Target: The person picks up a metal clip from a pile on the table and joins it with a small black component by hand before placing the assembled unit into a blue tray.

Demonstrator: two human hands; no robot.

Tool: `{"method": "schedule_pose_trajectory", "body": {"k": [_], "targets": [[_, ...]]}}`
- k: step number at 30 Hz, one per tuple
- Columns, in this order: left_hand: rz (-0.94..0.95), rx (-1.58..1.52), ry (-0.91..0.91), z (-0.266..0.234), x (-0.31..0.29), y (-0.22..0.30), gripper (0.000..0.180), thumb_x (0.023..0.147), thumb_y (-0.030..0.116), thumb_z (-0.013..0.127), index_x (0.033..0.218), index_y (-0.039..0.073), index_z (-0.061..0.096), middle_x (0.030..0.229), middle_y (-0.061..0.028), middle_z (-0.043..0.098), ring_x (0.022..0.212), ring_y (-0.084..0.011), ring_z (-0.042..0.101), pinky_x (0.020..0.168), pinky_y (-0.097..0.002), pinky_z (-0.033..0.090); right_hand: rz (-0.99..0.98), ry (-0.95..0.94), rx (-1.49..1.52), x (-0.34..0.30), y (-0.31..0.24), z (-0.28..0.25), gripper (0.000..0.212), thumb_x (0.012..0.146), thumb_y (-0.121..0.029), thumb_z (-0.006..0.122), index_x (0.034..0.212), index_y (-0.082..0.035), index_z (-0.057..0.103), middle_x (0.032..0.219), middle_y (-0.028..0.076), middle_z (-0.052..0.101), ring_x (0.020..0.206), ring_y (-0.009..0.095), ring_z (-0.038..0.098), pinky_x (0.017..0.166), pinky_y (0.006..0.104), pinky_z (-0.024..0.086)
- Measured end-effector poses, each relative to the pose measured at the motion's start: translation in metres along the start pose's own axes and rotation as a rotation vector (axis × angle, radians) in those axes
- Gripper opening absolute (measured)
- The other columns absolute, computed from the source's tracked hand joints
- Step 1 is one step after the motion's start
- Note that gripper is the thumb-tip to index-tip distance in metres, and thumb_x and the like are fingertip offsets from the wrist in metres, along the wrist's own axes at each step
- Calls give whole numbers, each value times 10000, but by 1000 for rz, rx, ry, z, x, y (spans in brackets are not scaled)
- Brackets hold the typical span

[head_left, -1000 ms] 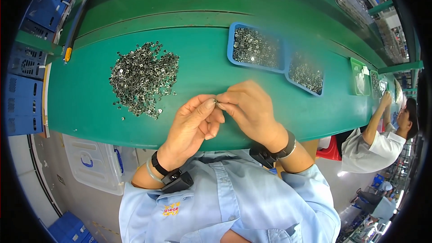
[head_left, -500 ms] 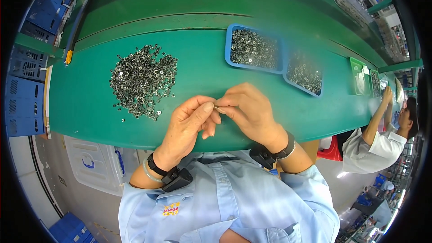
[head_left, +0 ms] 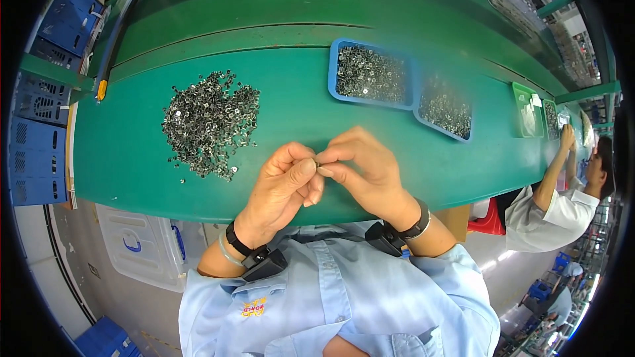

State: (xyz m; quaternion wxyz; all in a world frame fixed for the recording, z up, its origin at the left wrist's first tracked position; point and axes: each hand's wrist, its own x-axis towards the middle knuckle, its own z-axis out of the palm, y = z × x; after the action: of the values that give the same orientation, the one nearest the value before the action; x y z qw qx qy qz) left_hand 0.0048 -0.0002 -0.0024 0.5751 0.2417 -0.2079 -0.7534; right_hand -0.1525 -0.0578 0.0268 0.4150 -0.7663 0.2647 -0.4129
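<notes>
My left hand and my right hand meet over the near edge of the green work table. Their thumbs and forefingers pinch one small metal part between them; the fingertips cover most of it, so its shape is hard to make out. Left of my hands lies a loose pile of small black and silver metal parts. Beyond my right hand stand two blue trays holding similar small parts, a farther one and a nearer one, partly blurred.
A green tray sits farther right, by a co-worker in a light shirt. Blue crates are stacked at the left. Below the table edge is a clear lidded storage box. A yellow-tipped cutter lies at the far left.
My fingertips have shifted slightly on the small part, the right thumb and forefinger turning a little. Both hands stay together in the same place; the pile and trays look unchanged.
</notes>
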Motion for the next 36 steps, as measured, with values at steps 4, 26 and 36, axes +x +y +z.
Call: {"method": "schedule_pose_trajectory", "body": {"k": [4,26,36], "targets": [[17,-99,-64,-1,3,-7,124,910,188,555,891,66,539,666,-52,574,546,-127,516,481,-247,395,45,18,83,-5,2,3,145,771,-24,664,905,-59,621,845,53,614,770,186,579,647,293,481],[-46,-123,-40,17,-3,7,144,929,201,523,937,58,531,751,-76,608,537,-129,503,470,-255,380,-66,69,6,-4,-1,-1,159,756,-31,679,897,-68,616,833,54,610,753,204,590,625,295,485],[-28,-73,-45,18,-3,4,137,930,214,515,928,79,493,672,-50,532,473,-132,431,435,-264,335,-108,55,-52,-6,-5,-1,138,753,-32,678,873,-63,618,812,57,613,729,206,591,609,299,480]]}}
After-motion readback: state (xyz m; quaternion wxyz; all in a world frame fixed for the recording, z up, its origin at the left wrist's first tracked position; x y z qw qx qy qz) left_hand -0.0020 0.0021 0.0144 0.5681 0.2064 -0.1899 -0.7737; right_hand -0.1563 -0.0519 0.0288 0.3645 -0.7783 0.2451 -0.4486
